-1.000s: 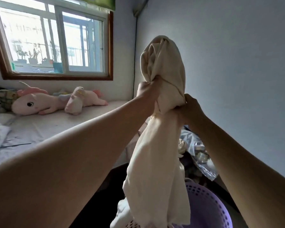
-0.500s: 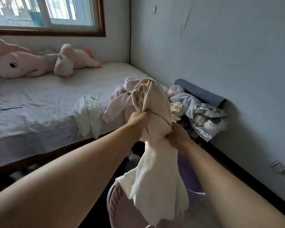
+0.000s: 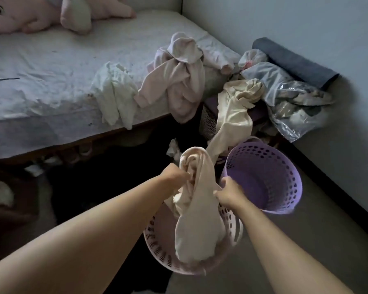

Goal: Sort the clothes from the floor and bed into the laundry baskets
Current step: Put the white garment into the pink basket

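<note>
Single head-worn wide-angle view, looking forward and steeply down from standing height. Both forearms run up from the bottom edge; left hand [image 3: 174, 177] and right hand [image 3: 228, 193] sit near frame centre, close to the lens. Pink basket [image 3: 155, 242] lies just below the fingers, purple basket [image 3: 293, 181] right of them, bed [image 3: 51, 81] beyond, upper left. No second view.
</note>
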A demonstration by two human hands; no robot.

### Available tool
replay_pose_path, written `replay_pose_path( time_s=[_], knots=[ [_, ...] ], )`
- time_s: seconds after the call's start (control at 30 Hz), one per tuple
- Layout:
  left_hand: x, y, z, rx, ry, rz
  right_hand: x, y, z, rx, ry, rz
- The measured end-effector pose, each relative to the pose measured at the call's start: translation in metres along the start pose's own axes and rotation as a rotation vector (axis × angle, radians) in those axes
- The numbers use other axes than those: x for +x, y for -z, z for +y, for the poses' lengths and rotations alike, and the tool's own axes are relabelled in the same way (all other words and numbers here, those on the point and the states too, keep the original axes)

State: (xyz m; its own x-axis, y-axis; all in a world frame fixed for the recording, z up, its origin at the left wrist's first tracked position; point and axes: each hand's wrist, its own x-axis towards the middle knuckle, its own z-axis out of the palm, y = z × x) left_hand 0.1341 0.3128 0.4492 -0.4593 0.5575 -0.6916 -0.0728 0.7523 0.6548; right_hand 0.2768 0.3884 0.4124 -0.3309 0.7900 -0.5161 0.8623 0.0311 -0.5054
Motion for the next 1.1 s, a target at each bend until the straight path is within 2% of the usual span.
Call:
replay_pose_path(
  time_s=[0.27,0.5,0.7,0.83,1.1],
  knots=[
    [0.041,-0.005,-0.065,0.070,0.080,0.104,0.019,-0.048,0.008,-0.016,-0.035,-0.160],
    [0.071,-0.005,-0.106,0.013,0.138,0.068,0.044,-0.092,0.012,-0.083,-0.039,-0.235],
    [0.124,-0.001,-0.128,0.050,0.063,0.052,0.085,-0.133,0.010,-0.153,-0.034,-0.244],
    [0.183,-0.001,-0.144,0.148,0.035,0.084,0.124,-0.172,0.009,-0.168,-0.019,-0.237],
    [0.290,-0.012,-0.184,0.510,-0.066,0.105,0.192,-0.242,0.008,-0.172,0.033,-0.206]
  ],
)
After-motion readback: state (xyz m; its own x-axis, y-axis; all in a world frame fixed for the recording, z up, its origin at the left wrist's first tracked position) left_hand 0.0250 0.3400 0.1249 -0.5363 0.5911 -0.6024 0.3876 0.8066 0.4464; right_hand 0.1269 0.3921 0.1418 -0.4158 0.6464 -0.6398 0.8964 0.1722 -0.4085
